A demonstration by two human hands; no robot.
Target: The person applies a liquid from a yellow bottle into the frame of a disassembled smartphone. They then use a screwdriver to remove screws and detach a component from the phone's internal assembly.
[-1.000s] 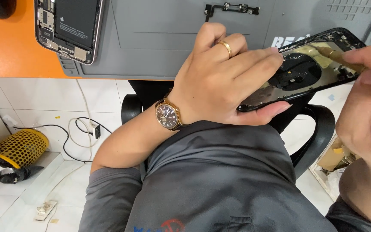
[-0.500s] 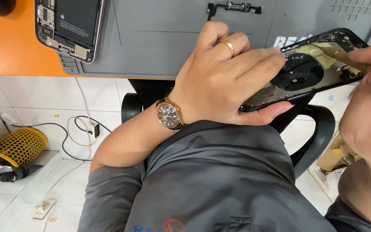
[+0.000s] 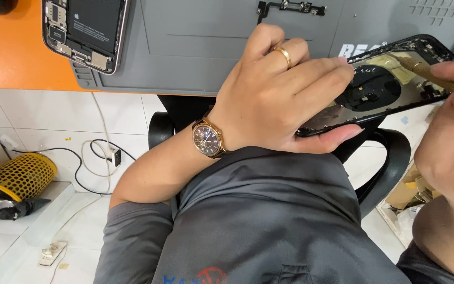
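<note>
1. Two hands worked one phone shell (image 3: 379, 87), held above the lap at the front edge of the grey mat (image 3: 195, 47).
2. Left hand (image 3: 285, 94) was closed on the shell's near end: fingers lay over the top, thumb pressed underneath.
3. Right hand (image 3: 447, 137) pinched a slim brass-coloured tool (image 3: 421, 71), its tip resting inside the shell's far corner.
4. Shell was judged thin, light and stiff, with a glossy, probably slippery rim; the open inner face looked fragile.
5. Best hold was judged to be the edges, clear of the round coil (image 3: 371, 87).
6. One opened phone (image 3: 85, 31) lay well apart on the mat.
</note>
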